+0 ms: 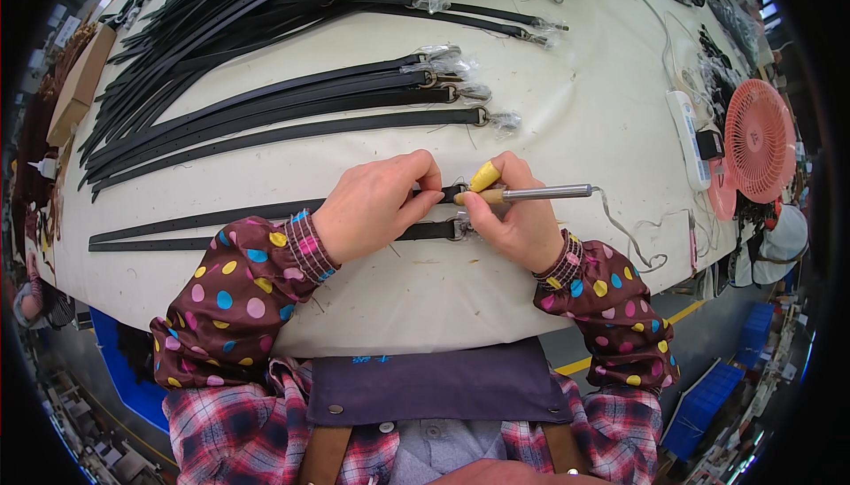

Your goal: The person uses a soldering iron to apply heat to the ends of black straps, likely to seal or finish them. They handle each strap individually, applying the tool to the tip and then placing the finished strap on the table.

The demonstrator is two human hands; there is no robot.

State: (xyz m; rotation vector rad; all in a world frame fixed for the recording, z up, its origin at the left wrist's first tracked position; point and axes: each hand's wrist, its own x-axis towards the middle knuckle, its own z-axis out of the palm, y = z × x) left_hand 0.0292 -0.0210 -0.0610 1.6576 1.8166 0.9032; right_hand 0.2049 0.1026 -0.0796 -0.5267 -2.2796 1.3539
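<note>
My left hand (370, 201) lies over a black strap (221, 217), its thumb and fingers pinching the strap close to its right end. A second black strap (428, 231) lies just in front, with a metal ring and clear plastic at its end. In my right hand (521, 230) is a pen-shaped corded tool (549, 192) with a steel barrel and a tan part between the fingers. A yellow finger cover (483, 177) sits on one finger of that hand. The tool's left end meets the strap end at its metal ring; the exact contact is hidden by the fingers.
Several black straps (301, 134) with plastic-wrapped hardware lie beyond my hands, and a large pile (230, 15) at the far left. To the right are a white power strip (687, 135), a pink fan (760, 139) and the tool's loose cord (624, 232). Blue crates (704, 405) stand on the floor.
</note>
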